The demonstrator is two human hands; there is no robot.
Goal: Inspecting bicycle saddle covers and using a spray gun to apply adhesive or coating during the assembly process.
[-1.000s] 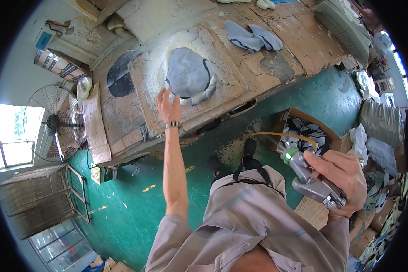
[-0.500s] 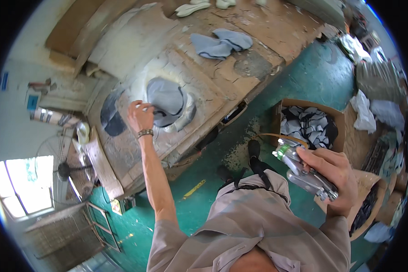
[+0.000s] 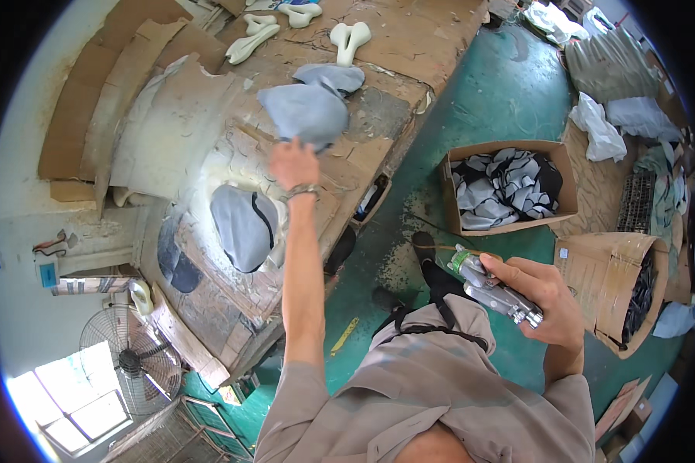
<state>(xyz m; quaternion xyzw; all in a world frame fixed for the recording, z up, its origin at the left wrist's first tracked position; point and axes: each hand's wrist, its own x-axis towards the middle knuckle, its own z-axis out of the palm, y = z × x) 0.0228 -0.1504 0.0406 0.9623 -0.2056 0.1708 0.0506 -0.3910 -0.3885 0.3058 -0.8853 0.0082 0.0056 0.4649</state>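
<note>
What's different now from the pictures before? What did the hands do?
The left hand left the near cloth and moved forward and to the right, to the far cloth. It's at that cloth's near edge now, but too blurry to tell if it's gripping. The right hand still holds the spray gun, and the near cloth still lies on the bench.

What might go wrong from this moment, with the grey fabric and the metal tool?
The left grip is at the edge of the farther grey fabric, which lies uneven, so it might crease if pulled. Pale residue around the nearer grey fabric could mark it. The thin brown hose beside the metal tool in the right grip appears near a dark shoe, so it might snag.
</note>
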